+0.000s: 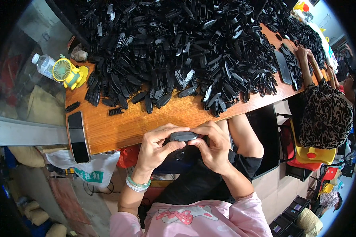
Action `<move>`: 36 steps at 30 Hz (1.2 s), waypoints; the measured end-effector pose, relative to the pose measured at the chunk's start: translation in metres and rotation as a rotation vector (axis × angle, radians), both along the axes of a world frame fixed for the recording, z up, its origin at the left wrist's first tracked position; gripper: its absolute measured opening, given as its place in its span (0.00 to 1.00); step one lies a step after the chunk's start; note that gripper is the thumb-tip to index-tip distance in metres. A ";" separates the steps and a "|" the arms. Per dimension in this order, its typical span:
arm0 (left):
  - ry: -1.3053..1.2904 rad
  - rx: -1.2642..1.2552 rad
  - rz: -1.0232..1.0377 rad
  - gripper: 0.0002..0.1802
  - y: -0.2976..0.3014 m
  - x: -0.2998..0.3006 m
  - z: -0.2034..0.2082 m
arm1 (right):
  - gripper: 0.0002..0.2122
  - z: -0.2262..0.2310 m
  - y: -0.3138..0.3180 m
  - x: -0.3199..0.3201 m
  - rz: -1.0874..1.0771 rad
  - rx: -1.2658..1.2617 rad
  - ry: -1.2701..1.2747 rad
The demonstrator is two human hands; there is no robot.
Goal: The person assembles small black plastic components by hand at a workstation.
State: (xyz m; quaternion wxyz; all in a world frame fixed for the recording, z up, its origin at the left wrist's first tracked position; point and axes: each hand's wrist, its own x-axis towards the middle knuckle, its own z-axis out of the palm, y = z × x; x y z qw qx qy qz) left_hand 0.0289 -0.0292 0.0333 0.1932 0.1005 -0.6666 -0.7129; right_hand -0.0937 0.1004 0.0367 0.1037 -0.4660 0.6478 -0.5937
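Between my two hands is a small black oblong plastic part [183, 136], held level just off the table's front edge. My left hand [158, 144] pinches its left end between thumb and fingers. At the other end, the thumb and fingers of my right hand [213, 145] close on it in the same way. Beyond my hands a large heap of similar black plastic parts [154, 51] covers much of the wooden table [166, 116]. A few loose parts lie along the heap's near side.
A phone [78, 136] lies at the table's left edge. Behind it stand a yellow toy-like fan [65, 71] and a clear bottle [43, 63]. At the right, a co-worker in a patterned top [326, 114] reaches over more parts, near a dark flat tablet-like slab [283, 67].
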 end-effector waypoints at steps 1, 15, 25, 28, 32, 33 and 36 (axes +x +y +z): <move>0.002 0.002 -0.004 0.17 -0.002 -0.002 0.001 | 0.11 -0.001 0.002 0.000 -0.025 -0.018 -0.016; -0.260 -1.087 0.482 0.07 -0.020 -0.091 -0.022 | 0.05 0.004 -0.063 -0.106 -0.264 0.540 0.878; -0.274 -0.765 0.439 0.04 -0.015 -0.049 -0.021 | 0.06 0.000 -0.041 -0.066 -0.327 0.105 0.126; -0.162 -0.643 0.357 0.09 -0.017 -0.034 -0.027 | 0.08 -0.003 -0.024 -0.045 -0.236 0.119 -0.297; -0.216 -0.064 0.247 0.12 -0.012 -0.022 -0.026 | 0.11 -0.015 -0.008 -0.020 0.011 0.061 -0.853; -0.216 -0.066 0.250 0.12 -0.011 -0.020 -0.027 | 0.12 -0.015 -0.010 -0.013 0.043 0.032 -0.846; -0.101 -0.192 0.300 0.14 -0.009 -0.016 -0.029 | 0.16 -0.025 -0.006 -0.008 0.089 0.060 -0.760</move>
